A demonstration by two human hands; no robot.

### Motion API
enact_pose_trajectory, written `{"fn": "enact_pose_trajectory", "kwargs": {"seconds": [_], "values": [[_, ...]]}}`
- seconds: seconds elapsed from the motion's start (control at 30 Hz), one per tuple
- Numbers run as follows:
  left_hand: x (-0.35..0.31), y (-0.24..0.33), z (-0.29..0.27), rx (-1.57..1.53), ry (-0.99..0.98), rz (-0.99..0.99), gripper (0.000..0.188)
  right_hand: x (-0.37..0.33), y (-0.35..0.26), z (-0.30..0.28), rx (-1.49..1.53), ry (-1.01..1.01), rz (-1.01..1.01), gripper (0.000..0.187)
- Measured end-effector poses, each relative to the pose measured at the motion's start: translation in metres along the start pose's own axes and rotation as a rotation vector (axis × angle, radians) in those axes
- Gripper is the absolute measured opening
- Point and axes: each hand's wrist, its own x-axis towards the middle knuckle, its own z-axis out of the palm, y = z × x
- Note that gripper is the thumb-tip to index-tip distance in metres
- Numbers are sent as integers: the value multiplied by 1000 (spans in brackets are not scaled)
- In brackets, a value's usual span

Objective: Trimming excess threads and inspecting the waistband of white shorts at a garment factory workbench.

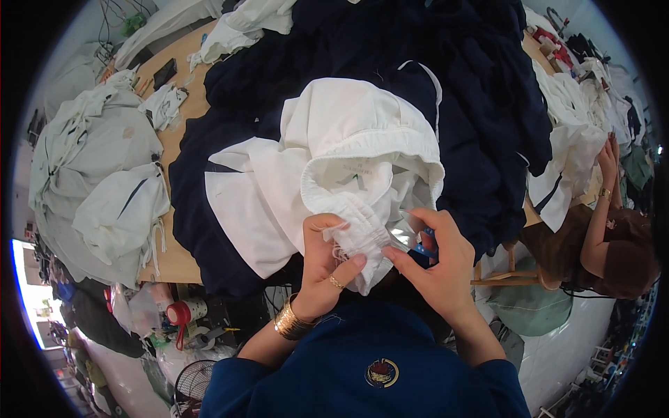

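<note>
A white garment with a gathered elastic waistband (362,115) lies in front of me, its opening facing me and a dark print showing on the inside. My left hand (319,279), with a ring and a gold bracelet, pinches a bunched part of the band between thumb and fingers. Loose white threads hang near its fingertips. In my right hand (446,268) are small thread snips (426,251) with a blue handle and a shiny metal blade. The thumb and fingertips of that hand sit right at the band's edge, and the blade's tip is partly hidden by fabric.
Beneath the white garment spreads a large heap of navy fabric (481,90). White garments pile up on the left (90,153) over a wooden table (185,230). Farther right, a co-worker's arm (601,216) reaches to more white pieces. A red-lidded cup (182,312) and a fan (195,382) stand lower left.
</note>
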Motion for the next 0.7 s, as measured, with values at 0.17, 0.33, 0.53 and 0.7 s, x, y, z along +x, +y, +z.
{"fn": "enact_pose_trajectory", "kwargs": {"seconds": [0.17, 0.33, 0.53, 0.7], "values": [[5, 7, 6, -118, -56, -61, 80, 11, -2, 2, 135, -177, -64, 38], [11, 5, 1, -89, -177, -72, 83, 20, 15, 12, 126, -170, -249, 28], [10, 5, 4, 82, -50, -103, 77, 21, 18, 19, 578, -201, 222, 9], [12, 9, 6, 296, 4, -71, 45, 20, 11, 15, 692, -195, 286, 11]]}}
